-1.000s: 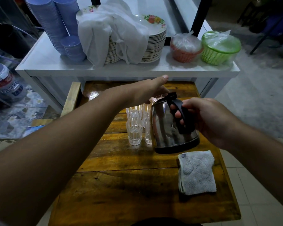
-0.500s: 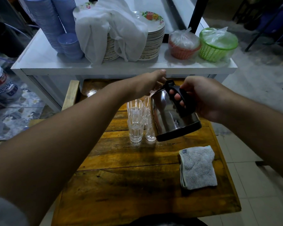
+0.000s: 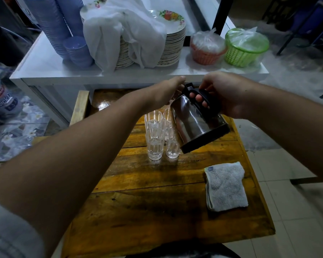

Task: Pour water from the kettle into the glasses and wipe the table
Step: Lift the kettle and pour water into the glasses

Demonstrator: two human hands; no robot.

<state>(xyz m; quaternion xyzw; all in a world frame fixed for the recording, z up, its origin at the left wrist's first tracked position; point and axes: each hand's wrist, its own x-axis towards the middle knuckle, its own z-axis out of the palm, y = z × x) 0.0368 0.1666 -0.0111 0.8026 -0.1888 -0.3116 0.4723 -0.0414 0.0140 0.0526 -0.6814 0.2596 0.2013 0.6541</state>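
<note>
A steel kettle (image 3: 194,123) with a black handle and base hangs tilted, spout end to the left, above the wooden table (image 3: 147,211). My right hand (image 3: 226,94) grips its handle. My left hand (image 3: 162,95) reaches across to the kettle's top edge, thumb on top; its fingers are hidden behind the kettle. Below stand several clear ribbed glasses in a cluster: the front left glass (image 3: 155,138) holds a little water, and the glass beside it (image 3: 171,148) is partly behind the kettle. A folded grey towel (image 3: 226,185) lies at the table's right edge.
Behind the table runs a white counter (image 3: 50,71) with stacked blue bowls (image 3: 63,25), plates (image 3: 172,43) under a white cloth (image 3: 119,34), an orange basket (image 3: 207,47) and a green basket (image 3: 244,47). A paint bucket (image 3: 2,97) stands on the floor at left.
My right hand has lifted the kettle off the table and tipped it more steeply to the left over the glasses. My left hand has stayed at the kettle's top.
</note>
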